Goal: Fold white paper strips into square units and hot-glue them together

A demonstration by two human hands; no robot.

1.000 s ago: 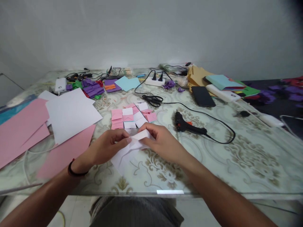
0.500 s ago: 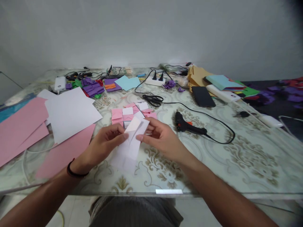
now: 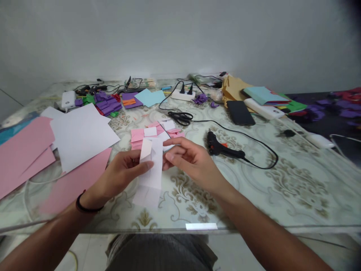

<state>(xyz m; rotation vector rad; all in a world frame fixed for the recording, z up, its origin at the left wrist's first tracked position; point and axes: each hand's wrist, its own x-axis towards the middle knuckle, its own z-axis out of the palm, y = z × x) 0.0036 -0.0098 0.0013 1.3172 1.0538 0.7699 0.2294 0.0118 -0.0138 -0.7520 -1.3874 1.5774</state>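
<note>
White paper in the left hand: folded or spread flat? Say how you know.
Partly folded: the white paper has a turned-over flap near its top and a crease below.

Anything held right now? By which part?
Left hand holds the folded white paper by its upper left edge. Right hand is at the right edge; can't tell whether its fingers grip.

One head-worn camera is looking forward and down, sitting above the lap (image 3: 160, 252) at six o'clock, facing across the table (image 3: 254, 195) toward the wall (image 3: 180, 41) at twelve, viewing the left hand (image 3: 122, 170) and right hand (image 3: 194, 160) from near
</note>
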